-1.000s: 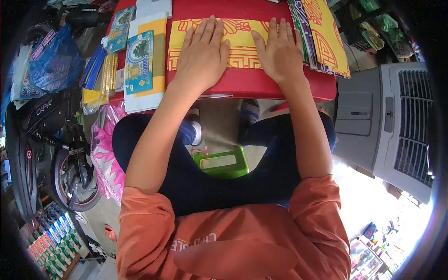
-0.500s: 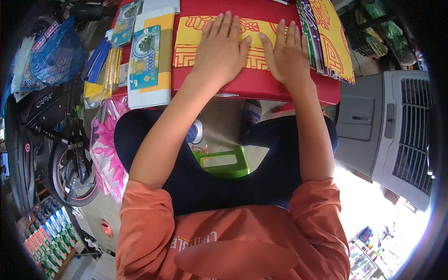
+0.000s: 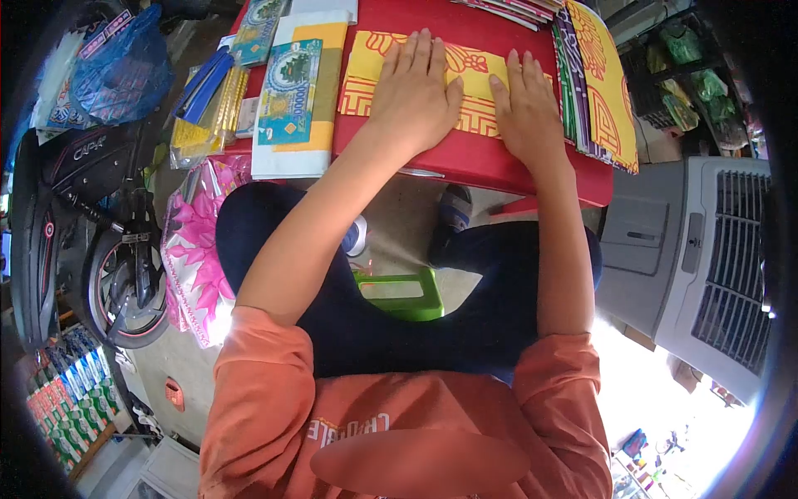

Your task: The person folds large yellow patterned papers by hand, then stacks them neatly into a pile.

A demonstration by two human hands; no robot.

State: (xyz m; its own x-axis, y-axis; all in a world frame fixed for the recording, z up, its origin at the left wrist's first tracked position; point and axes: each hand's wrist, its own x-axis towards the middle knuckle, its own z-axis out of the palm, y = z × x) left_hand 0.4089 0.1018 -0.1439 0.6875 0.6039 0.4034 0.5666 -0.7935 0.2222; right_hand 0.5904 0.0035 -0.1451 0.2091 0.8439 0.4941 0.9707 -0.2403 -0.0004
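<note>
A yellow paper sheet with red printed patterns lies folded into a strip on the red table. My left hand rests flat on its middle, fingers stretched forward and thumb apart. Toward the strip's right end, my right hand also lies flat with its fingers extended. Neither hand grips anything. Just right of my right hand stands a pile of folded patterned papers in yellow, purple and green. On the left, a blue-green printed note lies on yellow and white paper stacks.
Blue and gold strips in a clear bag hang by the table's left edge. A pink-flowered bag and a small motorbike are to the left. A green plastic stool sits below, and a grey air cooler stands right.
The view has turned slightly, so the table and papers appear shifted right. Both hands stay flat on the folded yellow paper, in nearly the same places.
</note>
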